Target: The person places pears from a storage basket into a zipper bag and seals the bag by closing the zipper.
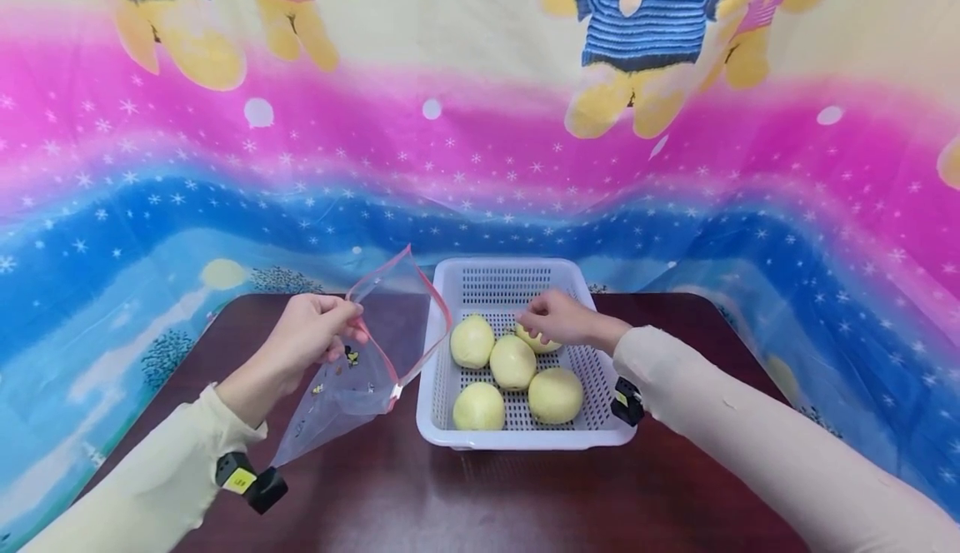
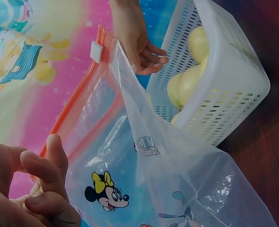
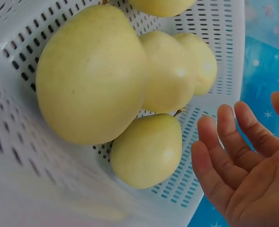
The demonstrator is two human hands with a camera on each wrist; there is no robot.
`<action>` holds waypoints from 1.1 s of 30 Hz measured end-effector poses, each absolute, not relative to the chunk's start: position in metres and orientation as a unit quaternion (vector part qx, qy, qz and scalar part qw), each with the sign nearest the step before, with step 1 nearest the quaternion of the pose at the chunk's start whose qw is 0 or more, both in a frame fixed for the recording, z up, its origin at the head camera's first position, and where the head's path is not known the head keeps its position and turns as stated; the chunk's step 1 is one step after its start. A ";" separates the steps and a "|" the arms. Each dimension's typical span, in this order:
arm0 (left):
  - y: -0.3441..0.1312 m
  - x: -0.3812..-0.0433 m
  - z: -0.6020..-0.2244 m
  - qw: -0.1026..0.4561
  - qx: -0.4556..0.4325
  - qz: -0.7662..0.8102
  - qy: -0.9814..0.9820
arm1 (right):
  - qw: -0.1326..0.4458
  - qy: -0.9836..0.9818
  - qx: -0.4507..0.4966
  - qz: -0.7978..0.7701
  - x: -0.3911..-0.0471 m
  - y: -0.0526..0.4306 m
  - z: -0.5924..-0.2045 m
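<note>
My left hand (image 1: 315,332) pinches the rim of a clear plastic slider bag (image 1: 341,395), whose pink-edged mouth gapes beside the basket. Cartoon prints and a white slider (image 2: 96,52) show on the bag in the left wrist view. Over the far right part of a white plastic basket (image 1: 525,439), my right hand (image 1: 558,317) hovers with loosely bent fingers and nothing in them. Several pale yellow-green pears (image 1: 513,362) lie in the basket; the hand partly covers the far right one in the head view. In the right wrist view, the fingers are apart from the nearest pear (image 3: 148,151).
Basket and bag are at a dark reddish-brown table (image 1: 360,495). Behind it hangs a colourful cloth (image 1: 480,161) with bears and snowflakes. A small black camera (image 1: 252,481) is strapped at the left wrist, another (image 1: 627,401) at the right.
</note>
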State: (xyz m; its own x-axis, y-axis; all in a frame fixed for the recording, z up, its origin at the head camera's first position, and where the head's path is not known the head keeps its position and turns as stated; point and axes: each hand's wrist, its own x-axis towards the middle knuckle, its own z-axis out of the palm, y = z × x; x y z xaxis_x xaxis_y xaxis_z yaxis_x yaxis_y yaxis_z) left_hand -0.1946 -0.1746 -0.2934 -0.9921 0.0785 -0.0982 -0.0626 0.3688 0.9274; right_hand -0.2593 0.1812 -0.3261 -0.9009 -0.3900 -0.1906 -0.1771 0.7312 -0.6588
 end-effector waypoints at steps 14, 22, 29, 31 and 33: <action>-0.176 -0.195 -0.293 0.066 0.007 0.560 0.826 | 0.212 0.926 -0.216 -0.225 -0.258 0.191 -0.323; -0.176 -0.194 -0.295 0.068 0.010 0.563 0.824 | 0.247 0.930 -0.202 -0.185 -0.255 0.193 -0.327; -0.176 -0.193 -0.298 0.071 0.012 0.568 0.820 | 0.253 0.928 -0.201 -0.186 -0.252 0.192 -0.331; -0.176 -0.193 -0.298 0.069 0.014 0.569 0.819 | 0.259 0.928 -0.197 -0.184 -0.252 0.191 -0.331; -0.176 -0.193 -0.298 0.067 0.014 0.569 0.820 | 0.266 0.928 -0.191 -0.180 -0.252 0.190 -0.331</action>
State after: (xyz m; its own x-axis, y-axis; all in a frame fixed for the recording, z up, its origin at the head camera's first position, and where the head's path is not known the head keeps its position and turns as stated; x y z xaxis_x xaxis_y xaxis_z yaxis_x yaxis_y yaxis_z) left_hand -0.1928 -0.1756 -0.2982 -0.9908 0.0987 -0.0930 -0.0526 0.3528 0.9342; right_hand -0.2522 0.1901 -0.3314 -0.7861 -0.4495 -0.4243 -0.2585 0.8626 -0.4349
